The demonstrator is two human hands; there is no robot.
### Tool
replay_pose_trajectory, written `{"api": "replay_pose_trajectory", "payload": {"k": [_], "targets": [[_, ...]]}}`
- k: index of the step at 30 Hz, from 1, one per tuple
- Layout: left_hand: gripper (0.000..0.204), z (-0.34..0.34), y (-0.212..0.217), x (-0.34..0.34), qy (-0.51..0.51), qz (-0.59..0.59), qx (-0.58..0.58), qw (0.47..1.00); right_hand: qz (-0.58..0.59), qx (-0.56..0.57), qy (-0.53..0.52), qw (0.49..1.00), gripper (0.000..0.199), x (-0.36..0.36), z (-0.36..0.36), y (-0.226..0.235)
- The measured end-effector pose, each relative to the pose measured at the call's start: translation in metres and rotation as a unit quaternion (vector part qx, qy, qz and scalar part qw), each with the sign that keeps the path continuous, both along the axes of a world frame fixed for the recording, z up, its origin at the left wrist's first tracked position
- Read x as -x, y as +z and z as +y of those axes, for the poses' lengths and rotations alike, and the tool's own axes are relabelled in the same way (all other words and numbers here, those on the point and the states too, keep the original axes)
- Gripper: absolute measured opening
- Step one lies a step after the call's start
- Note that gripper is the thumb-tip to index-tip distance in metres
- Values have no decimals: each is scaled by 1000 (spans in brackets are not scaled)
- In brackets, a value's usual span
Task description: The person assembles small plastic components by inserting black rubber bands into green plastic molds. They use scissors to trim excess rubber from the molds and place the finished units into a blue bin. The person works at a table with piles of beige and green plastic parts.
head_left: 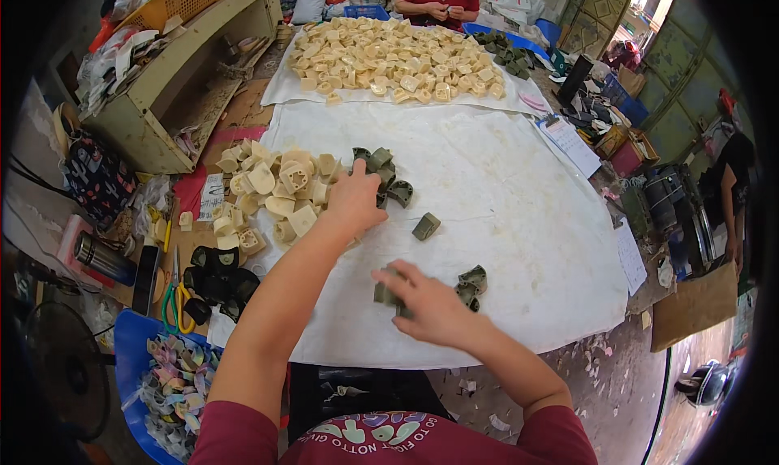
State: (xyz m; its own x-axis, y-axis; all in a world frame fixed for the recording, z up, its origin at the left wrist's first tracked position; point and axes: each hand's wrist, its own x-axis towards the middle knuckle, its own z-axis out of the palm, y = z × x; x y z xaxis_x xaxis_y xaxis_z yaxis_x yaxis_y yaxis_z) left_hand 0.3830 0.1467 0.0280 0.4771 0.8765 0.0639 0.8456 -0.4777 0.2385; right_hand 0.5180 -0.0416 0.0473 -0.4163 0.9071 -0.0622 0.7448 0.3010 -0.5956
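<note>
The white cloth (535,230) spreads under both hands' fingers, with the near cream heap (272,179) just left of the left hand (357,195). That hand's fingers, loosely spread, reach onto the dark green cluster (380,158) ahead and to their right; whether they grip any cannot be told. The blurred right hand's (428,304) half-curled fingers are over olive-green pieces (386,293), grip unclear, with a small green group (472,283) to their right and a lone green block (426,226) ahead.

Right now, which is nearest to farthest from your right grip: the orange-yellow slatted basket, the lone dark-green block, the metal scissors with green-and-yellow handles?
1. Lone dark-green block: just ahead of my right grip.
2. Scissors: left side.
3. Basket: farther ahead, left.
</note>
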Motion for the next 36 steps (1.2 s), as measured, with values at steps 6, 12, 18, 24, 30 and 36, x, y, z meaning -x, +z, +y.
{"api": "replay_pose_trajectory", "payload": {"k": [6, 12, 18, 24, 30, 36], "targets": [[43, 7, 2, 13, -15, -112, 18, 993, -130, -80, 47, 987, 72, 17, -17, -4], [44, 35, 17, 37, 114, -316, 157, 929, -213, -215, 5, 953, 57, 22, 5, -2], [41, -27, 82, 64, 50, -539, 139, 829, -44, -123, -108, 986, 54, -7, 62, -10], [56, -172, 35, 113, -44, -256, 49, 964, -57, -234, -164, 957, 71, 8, 172, -8], [68, -206, -26, 91, -64, -175, -44, 982, -203, -126, -124, 963, 60, 26, 244, -28], [71, -188, -52, 95, -37, -296, -83, 951, -24, -102, -224, 969, 51, 19, 255, -27]]}}
